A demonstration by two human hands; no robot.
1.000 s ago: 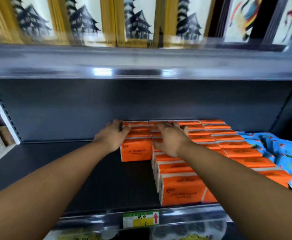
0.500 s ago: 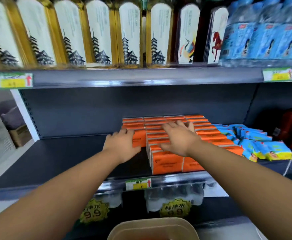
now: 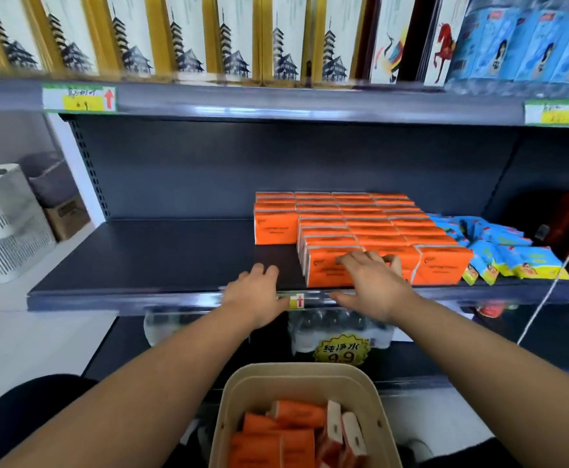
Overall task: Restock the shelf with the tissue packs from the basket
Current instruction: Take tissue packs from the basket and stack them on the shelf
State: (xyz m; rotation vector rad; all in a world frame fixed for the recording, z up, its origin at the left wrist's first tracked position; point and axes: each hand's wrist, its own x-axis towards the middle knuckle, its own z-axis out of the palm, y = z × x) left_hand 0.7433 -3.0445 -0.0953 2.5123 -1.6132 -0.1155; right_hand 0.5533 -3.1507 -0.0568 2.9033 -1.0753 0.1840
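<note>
Dark grey shelf (image 3: 161, 258) carries a block of orange tissue packs (image 3: 370, 224) standing in tight rows, four across. The column at the block's left end is short and stops well back from the front row.

Right hand (image 3: 374, 288): at the block's front left corner, palm down. Fingers are spread and lightly bent over the top front edge of the front pack, thumb out to the left. Cannot tell whether it is touching the pack or just above it. It grasps nothing.

Left hand (image 3: 254, 292): just left of the block's front corner, over the shelf lip. Palm down, fingers relaxed, released, nothing in it.

Price tag (image 3: 295, 300): on the lip below the block's front left corner, between the two hands.

Basket (image 3: 296, 376): beige, below and in front of the block, between the forearms. Loose tissue packs (image 3: 276, 434) lie jumbled inside, orange with white ends.

Blue and yellow sachets (image 3: 499, 251): heaped against the block's right side.

Wrapped water bottles (image 3: 340, 327): below the block, one level down, with a yellow starburst sign.

Pagoda-printed boxes (image 3: 229, 35): above the block, on the upper level.

White slatted crates (image 3: 2, 224): well left of the block.
</note>
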